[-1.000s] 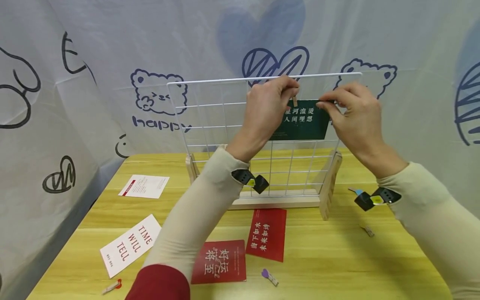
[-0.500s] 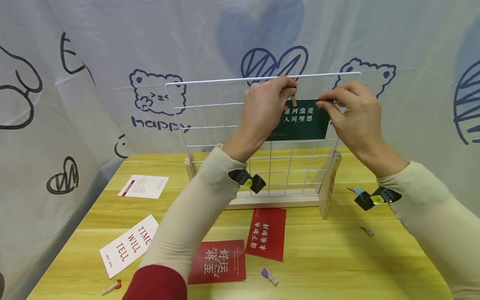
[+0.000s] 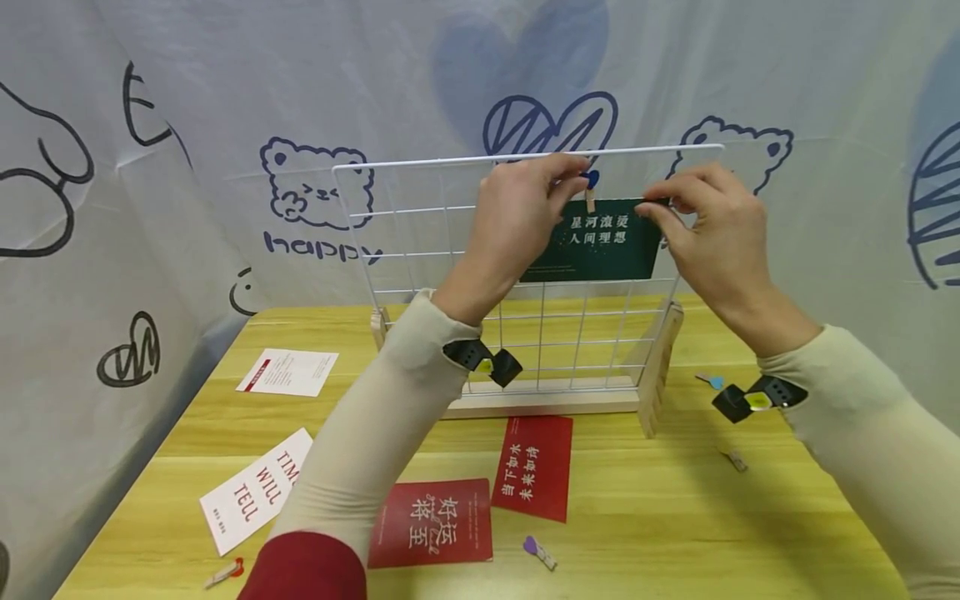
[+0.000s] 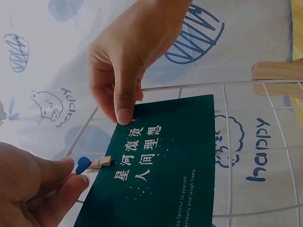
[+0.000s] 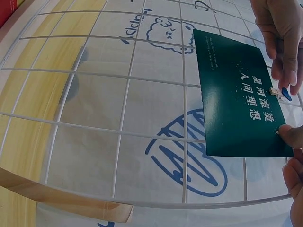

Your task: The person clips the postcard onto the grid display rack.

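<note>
A dark green card (image 3: 600, 242) with white lettering stands upright against the white wire grid (image 3: 540, 333). My right hand (image 3: 712, 225) pinches its top right corner between thumb and fingers. On the card's top edge sits a small wooden clothespin (image 4: 99, 163) with a blue heart (image 3: 591, 179). My left hand (image 3: 517, 212) is just left of that clothespin; in the left wrist view its thumb and fingertip are parted beside the heart. From the head, the left hand covers the card's upper left part. The right wrist view shows the whole card face (image 5: 236, 99).
Wooden feet (image 3: 658, 371) hold the grid up on the table. Two red cards (image 3: 534, 471) and two white cards (image 3: 292, 372) lie in front and to the left. Loose heart clothespins lie about: purple (image 3: 540, 553), red (image 3: 225, 572), blue (image 3: 710, 381) and a yellowish one (image 3: 735, 459).
My left hand has drawn a little to the left, baring the clothespin's blue heart and more of the card's lettering. The right hand keeps its pinch on the corner, almost unmoved.
</note>
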`<state>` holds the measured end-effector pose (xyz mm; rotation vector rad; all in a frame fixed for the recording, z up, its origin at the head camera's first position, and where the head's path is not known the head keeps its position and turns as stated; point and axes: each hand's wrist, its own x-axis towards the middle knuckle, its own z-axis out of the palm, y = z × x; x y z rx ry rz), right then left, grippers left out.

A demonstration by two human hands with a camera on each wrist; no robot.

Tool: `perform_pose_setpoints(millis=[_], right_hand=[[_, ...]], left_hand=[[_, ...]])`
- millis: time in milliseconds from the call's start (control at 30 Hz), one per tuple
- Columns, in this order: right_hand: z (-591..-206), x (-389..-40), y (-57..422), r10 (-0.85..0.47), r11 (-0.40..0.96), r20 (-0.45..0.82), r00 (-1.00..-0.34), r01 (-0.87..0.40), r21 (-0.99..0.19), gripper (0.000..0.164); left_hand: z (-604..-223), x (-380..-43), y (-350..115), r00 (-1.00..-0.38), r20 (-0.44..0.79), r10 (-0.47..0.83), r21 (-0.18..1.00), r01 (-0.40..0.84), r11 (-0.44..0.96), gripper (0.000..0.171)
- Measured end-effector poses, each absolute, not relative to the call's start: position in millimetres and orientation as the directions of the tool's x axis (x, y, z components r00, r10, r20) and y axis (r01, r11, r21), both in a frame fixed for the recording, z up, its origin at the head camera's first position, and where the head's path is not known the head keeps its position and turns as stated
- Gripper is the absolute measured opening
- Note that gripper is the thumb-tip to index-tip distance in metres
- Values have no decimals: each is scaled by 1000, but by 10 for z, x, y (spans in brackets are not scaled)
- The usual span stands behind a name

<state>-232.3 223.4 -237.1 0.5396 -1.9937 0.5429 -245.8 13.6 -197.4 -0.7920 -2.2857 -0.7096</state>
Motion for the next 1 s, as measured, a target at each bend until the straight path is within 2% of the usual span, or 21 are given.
perform_pose_setpoints(millis=[167, 300, 400, 767, 1000], right_hand=[[-2376, -2320, 2239, -145, 806, 886, -441, -571, -152, 19], [-2378, -2313, 2252, -143, 808, 882, -449, -567, -158, 20], [-2376, -2311, 2266, -140, 807, 881, -452, -568, -162, 20], [-2365, -2262, 2309, -119, 815, 851, -512, -540, -211, 19], [-2361, -2250, 2353, -99, 799, 854, -511, -553, -238, 18]], left_hand=[[-1964, -2433, 134, -622, 689, 373, 235, 678, 696, 27], [-1958, -2393, 119, -603, 704, 375, 242, 700, 672, 25], [-1957, -2362, 96, -604, 701, 379, 270, 717, 643, 24], [-1999, -2318, 7, -687, 566, 455, 450, 720, 528, 24], [-2036, -2272, -74, -673, 526, 520, 489, 740, 463, 23]])
